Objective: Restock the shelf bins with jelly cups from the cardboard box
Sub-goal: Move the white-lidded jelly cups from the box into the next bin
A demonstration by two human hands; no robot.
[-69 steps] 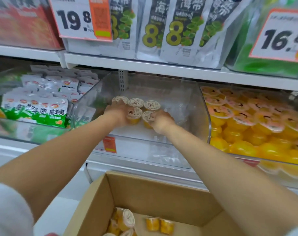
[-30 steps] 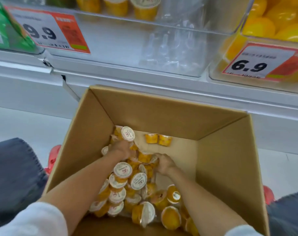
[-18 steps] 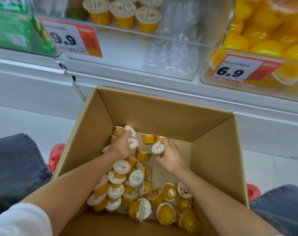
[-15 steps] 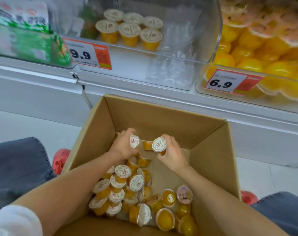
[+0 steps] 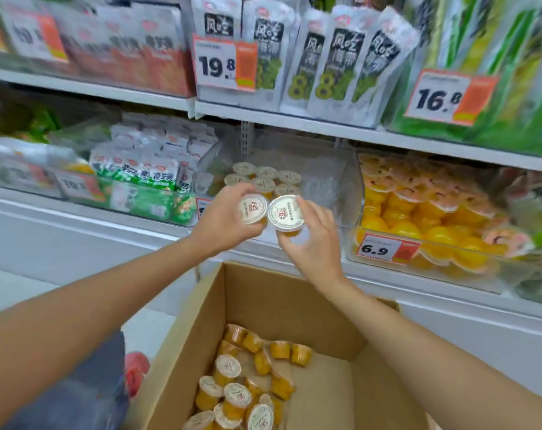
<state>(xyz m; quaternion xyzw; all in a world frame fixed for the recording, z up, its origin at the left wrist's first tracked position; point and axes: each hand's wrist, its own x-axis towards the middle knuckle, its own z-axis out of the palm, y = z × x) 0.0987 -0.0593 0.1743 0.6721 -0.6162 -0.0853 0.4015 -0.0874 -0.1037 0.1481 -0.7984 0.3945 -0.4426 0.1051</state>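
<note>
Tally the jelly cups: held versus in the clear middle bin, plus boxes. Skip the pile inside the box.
Held cups: 2, one in the left hand, one in the right hand
Bin cups: 6, upright in the clear bin
Box: 1
Total: 9

Two lidded jelly cups [image 5: 253,209], seemingly upright
</note>
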